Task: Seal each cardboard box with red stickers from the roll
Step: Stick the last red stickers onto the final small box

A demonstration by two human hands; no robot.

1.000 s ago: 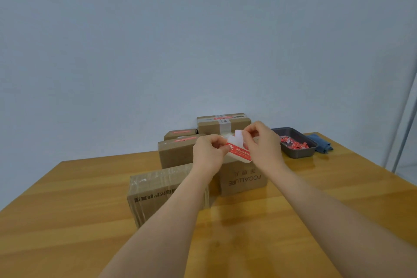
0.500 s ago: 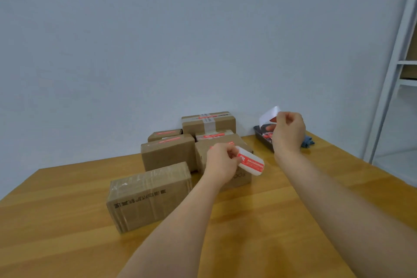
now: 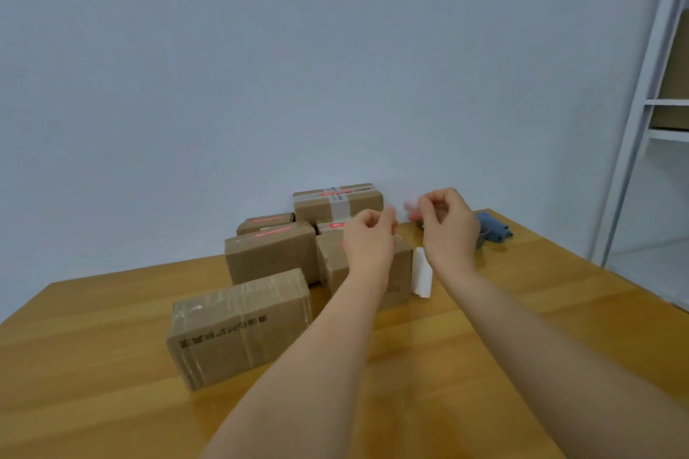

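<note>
My left hand (image 3: 369, 238) hovers with curled fingers over the cardboard box (image 3: 400, 272) behind it; whether it holds anything is hidden. Just to its right, my right hand (image 3: 447, 231) pinches a blurred pinkish red sticker (image 3: 410, 207) at its fingertips. A white backing strip (image 3: 421, 278) hangs loose between and below the hands, beside that box. In front lies a clear-taped box (image 3: 238, 324). Behind it, a box (image 3: 270, 253) carries a red sticker on top. At the back stand a small stickered box (image 3: 264, 222) and a taped box (image 3: 337, 201).
The boxes stand on a wooden table (image 3: 522, 309) against a pale wall. A dark tray (image 3: 481, 240) is mostly hidden behind my right hand, with a blue cloth (image 3: 494, 225) next to it. A white shelf frame (image 3: 634, 130) stands at the right.
The hands pulled apart, then came back close together above the box. The white strip has left my hands and now hangs lower between them. The view has shifted right.
</note>
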